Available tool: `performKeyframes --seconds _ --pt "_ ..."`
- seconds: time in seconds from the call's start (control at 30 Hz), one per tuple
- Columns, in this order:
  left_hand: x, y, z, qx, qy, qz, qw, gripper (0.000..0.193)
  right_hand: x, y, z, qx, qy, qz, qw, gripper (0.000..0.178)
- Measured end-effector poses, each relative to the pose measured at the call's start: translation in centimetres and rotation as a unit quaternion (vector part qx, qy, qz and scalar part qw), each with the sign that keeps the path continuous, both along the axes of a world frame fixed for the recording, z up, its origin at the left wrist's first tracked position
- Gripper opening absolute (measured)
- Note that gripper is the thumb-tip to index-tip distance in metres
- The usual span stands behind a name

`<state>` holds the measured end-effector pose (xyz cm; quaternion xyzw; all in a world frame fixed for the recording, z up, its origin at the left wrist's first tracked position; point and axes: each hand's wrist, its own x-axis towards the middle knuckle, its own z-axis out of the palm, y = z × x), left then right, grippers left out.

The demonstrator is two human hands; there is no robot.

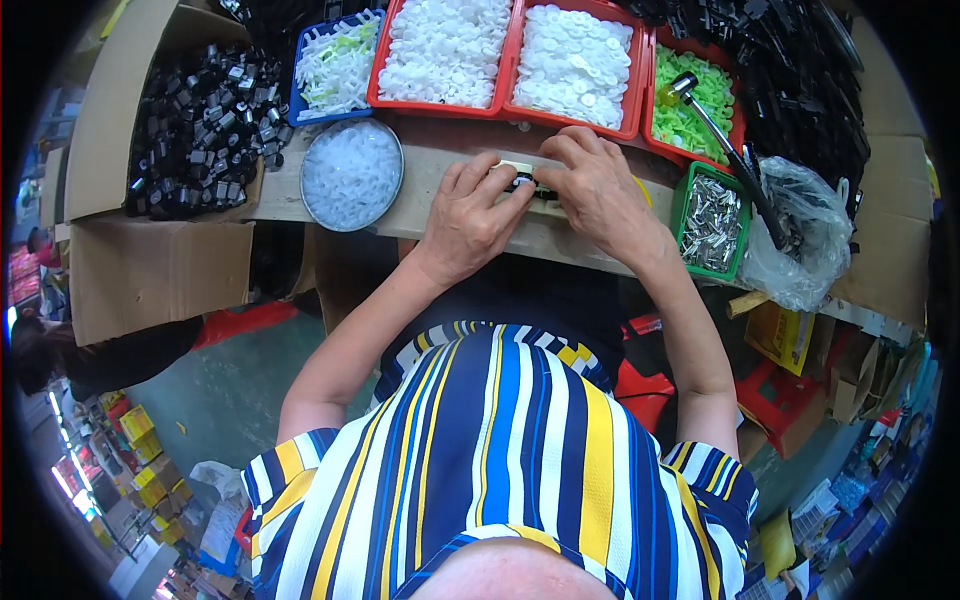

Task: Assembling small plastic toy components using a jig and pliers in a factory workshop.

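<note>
At the table's near edge, in the middle, my left hand (470,222) pinches a small black part (522,181) with a cream-coloured piece behind it. From the other side my right hand (602,192) closes its bent fingers on the same small part. Fingers of both hands cover most of it, so its exact kind cannot be made out. My fingertips nearly meet over the wooden worktop (425,160).
Red trays of white round pieces (572,65), a blue tray (295,105) and a red tray of green pieces (690,115) line the back. A round bowl (400,165) stands left. Right are a green tray of metal parts (712,225), a hammer (715,130) and a plastic bag (800,255). A cardboard box (160,270) holds black parts.
</note>
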<state>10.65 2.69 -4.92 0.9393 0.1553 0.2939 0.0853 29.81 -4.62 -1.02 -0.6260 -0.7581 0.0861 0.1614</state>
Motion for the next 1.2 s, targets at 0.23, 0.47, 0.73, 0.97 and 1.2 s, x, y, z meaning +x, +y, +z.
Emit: performKeyframes --seconds 0.23,0.47,0.73,0.97,1.2 --pt "-0.3 -0.1 0.4 0.0 0.01 -0.008 1.0 0.025 1.3 -0.3 0.1 0.043 0.04 -0.002 0.998 0.022" --pt "-0.3 0.3 -0.1 0.011 -0.013 -0.008 1.0 0.024 11.7 -1.3 4.7 0.199 -0.015 -0.266 0.943 0.019" --pt "0.1 0.5 0.5 -0.068 -0.034 -0.012 0.997 0.023 18.8 -0.9 4.1 0.193 -0.134 -0.283 0.93 0.025" --pt "0.0 1.3 3.0 -0.12 -0.087 0.024 0.989 0.026 14.8 -1.8 7.4 0.315 -0.048 -0.226 0.92 0.018" --pt "2.7 1.7 6.8 -0.324 -0.146 -0.011 0.935 0.028 7.8 -2.5 7.2 0.118 0.243 -0.064 0.961 0.021"
